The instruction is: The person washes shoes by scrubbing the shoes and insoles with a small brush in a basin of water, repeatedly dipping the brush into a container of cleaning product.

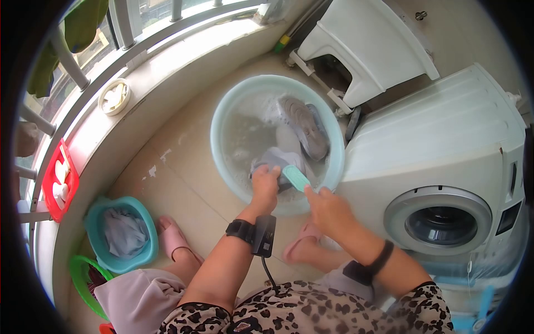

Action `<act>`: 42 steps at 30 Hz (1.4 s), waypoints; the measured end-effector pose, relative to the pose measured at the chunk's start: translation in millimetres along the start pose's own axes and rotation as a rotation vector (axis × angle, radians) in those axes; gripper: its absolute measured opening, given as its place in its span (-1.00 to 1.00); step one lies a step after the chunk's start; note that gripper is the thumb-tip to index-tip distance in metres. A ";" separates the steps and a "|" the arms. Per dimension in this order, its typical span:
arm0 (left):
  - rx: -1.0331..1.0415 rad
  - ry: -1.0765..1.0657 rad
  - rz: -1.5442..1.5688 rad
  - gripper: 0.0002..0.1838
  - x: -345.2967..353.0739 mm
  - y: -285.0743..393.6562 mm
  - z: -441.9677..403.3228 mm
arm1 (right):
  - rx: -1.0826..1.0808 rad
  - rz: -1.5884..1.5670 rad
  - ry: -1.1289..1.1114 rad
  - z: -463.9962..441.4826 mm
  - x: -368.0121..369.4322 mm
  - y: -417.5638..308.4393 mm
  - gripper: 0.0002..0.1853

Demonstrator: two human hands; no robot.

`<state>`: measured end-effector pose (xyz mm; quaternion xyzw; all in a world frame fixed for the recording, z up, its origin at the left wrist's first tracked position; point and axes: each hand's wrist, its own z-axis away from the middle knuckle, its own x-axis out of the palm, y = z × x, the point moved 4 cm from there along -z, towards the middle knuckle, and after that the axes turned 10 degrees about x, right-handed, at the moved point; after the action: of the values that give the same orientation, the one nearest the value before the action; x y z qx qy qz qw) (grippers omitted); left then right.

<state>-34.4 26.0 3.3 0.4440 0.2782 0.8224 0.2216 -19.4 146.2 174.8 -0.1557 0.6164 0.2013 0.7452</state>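
A large pale blue basin (221,147) of cloudy, sudsy water stands on the floor in front of me. My left hand (265,185) grips a light grey shoe (281,158) at the basin's near side. In my right hand (329,210) is a mint green scrub brush (296,177), held by its handle with the head against or just above that shoe; its bristles are hidden. A second grey shoe (306,129) leans in the basin farther back, its sole turned up.
At right stands a white front-loading washing machine (423,145), near a white sink pedestal (361,50). A teal tub (146,222) with cloth and a green basket (78,278) are at lower left. A red tray (69,192) and small round dish (105,106) rest on the window ledge.
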 end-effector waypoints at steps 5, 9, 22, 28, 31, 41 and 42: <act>-0.046 0.190 0.279 -0.78 -9.4 9.8 -12.8 | -0.066 -0.199 0.344 -55.0 20.5 -14.5 -0.57; -0.177 0.243 0.414 -0.70 -24.4 49.1 -1.3 | -0.086 -0.355 0.329 -28.0 62.7 -6.6 -0.57; -0.114 0.198 0.270 -0.57 -58.9 40.7 -18.6 | 0.127 -0.950 0.448 -47.8 87.3 -48.8 -0.53; 0.026 -0.039 -0.131 -0.59 -61.2 47.5 -1.1 | 0.265 -1.130 0.515 -46.9 120.7 -50.4 -0.53; 0.189 -0.190 -0.408 -0.65 -42.0 61.9 16.0 | 0.527 -1.148 0.316 -48.3 162.8 -19.2 -0.57; 0.200 -0.099 -0.605 -0.72 -35.2 55.7 24.8 | 0.656 -1.294 0.161 -54.4 160.6 -10.5 -0.67; 0.227 -0.100 -0.658 -0.75 -32.9 57.5 25.6 | 0.650 -1.276 0.122 -49.1 157.0 -3.4 -0.67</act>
<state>-2.7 -30.4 32.5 0.3919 0.4850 0.6480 0.4373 -34.8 136.6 11.3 -0.2669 0.4746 -0.4764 0.6903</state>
